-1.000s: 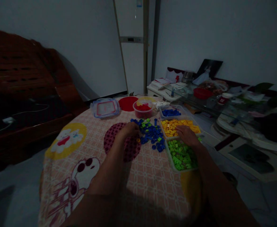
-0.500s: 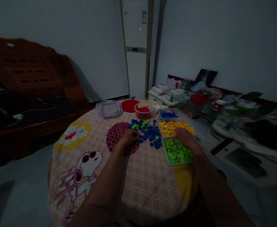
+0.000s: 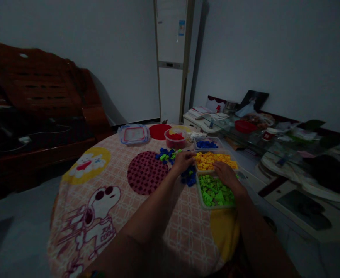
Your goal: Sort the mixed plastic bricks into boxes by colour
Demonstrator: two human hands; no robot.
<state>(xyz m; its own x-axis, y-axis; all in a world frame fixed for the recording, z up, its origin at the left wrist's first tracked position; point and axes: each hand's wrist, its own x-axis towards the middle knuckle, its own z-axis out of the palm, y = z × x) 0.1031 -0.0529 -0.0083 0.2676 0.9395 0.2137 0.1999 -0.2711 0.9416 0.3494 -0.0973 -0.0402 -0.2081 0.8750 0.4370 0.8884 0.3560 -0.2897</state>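
My left hand (image 3: 184, 162) reaches over the loose blue and green pieces to the left rim of a clear container of yellow plastic bricks (image 3: 209, 159). Its fingers are pinched together; what they hold, if anything, is too small to make out. My right hand (image 3: 226, 175) lies with fingers stretched out over the near edge of the yellow bricks, above the container of green bricks (image 3: 213, 191). Loose blue pieces (image 3: 189, 178) are partly hidden under my left hand. Mixed green and blue pieces (image 3: 165, 155) lie beyond it on the table.
Behind stand a container of blue bricks (image 3: 206, 144) and a round tub of red pieces (image 3: 175, 139). A clear lid with blue edges (image 3: 133, 134) lies at the back left. The patterned tablecloth (image 3: 184, 224) covers the round table. A cluttered glass shelf (image 3: 236, 129) stands at the right.
My left hand has moved right, from the edge of the loose blue pieces to the yellow container. My right hand stays nearly in place. The view has shifted slightly.
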